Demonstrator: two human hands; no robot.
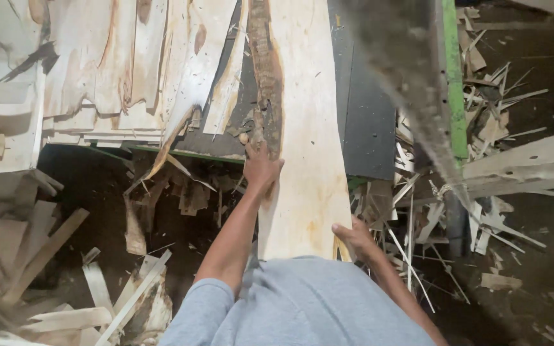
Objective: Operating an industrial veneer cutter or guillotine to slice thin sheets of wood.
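1. Worktop (367, 128): dark, green-edged, and loaded with pale veneer sheets (117, 64). Keep the long sheet (309, 147) flat on it as you guide it; judging by how thin it looks, a lift at either end could crack it.
2. Sheet: it runs from the worktop's far side down to your waist, its near end hanging past the edge. A dark bark strip (267, 83) lines its left edge; that side is likely the weakest, so move it evenly.
3. Scraps (46, 256): offcuts and splinters litter the floor on both sides. Mind your footing and keep the free end above them.
4. Left hand (261, 170): fingers spread, pressed flat on the left edge by the bark. Keep the palm down, not pinching.
5. Right hand (352, 236): closed over the near right edge. Match its pull to the left's.
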